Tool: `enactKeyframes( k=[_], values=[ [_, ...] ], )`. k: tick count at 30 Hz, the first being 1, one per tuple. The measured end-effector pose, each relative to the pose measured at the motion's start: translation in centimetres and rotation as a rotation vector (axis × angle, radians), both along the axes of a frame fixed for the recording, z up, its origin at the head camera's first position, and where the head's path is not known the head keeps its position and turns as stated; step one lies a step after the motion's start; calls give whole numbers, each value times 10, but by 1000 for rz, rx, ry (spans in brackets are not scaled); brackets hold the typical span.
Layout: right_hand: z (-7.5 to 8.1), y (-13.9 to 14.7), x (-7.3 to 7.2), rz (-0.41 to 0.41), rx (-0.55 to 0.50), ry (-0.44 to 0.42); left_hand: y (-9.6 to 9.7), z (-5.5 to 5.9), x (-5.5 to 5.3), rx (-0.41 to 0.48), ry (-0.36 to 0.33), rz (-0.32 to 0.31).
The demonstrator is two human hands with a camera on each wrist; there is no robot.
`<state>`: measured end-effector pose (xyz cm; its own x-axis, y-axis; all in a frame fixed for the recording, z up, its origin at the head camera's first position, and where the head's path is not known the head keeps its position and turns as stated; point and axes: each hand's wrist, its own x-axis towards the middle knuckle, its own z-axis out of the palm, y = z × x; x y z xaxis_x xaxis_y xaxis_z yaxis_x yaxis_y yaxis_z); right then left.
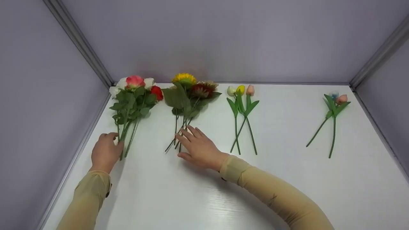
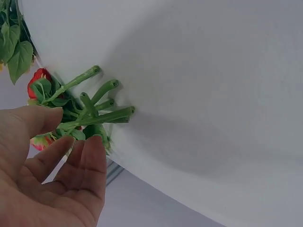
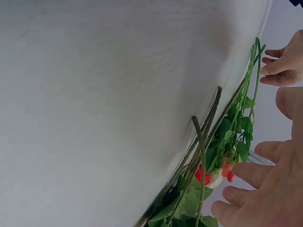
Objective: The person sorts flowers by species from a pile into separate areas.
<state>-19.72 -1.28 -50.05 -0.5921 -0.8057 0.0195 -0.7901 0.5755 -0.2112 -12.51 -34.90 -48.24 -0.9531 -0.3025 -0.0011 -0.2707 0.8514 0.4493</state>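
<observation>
At the left lies a bunch of artificial roses (image 1: 129,103) in white, pink and red, its stems pointing toward me. My left hand (image 1: 105,152) is beside those stems, its fingers loosely bent. In the left wrist view, thumb and fingertips stand apart, with the green rose stems (image 2: 106,116) just beyond them. To the right is a bunch with a yellow sunflower (image 1: 184,79) and a dark red flower (image 1: 203,90). Over its lower stems my right hand (image 1: 203,150) is spread with fingers extended; whether the fingertips touch the stems I cannot tell.
Three tulips, white, yellow (image 1: 240,89) and pink, lie right of the sunflower bunch with crossing stems. A blue and a pink tulip (image 1: 342,98) lie farther right. Grey panels (image 1: 223,41) border the white table (image 1: 281,127) at the back and sides.
</observation>
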Motion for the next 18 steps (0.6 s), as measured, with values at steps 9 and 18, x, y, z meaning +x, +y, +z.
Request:
enactKeyframes(
  k=[9,18],
  values=[
    [-3,33,-25,-99,-84,50,62,0,-17,-120,169,-283],
    [-2,136,-77,-469,-357,-11,177,-6,-27,-306,120,-697]
  ],
)
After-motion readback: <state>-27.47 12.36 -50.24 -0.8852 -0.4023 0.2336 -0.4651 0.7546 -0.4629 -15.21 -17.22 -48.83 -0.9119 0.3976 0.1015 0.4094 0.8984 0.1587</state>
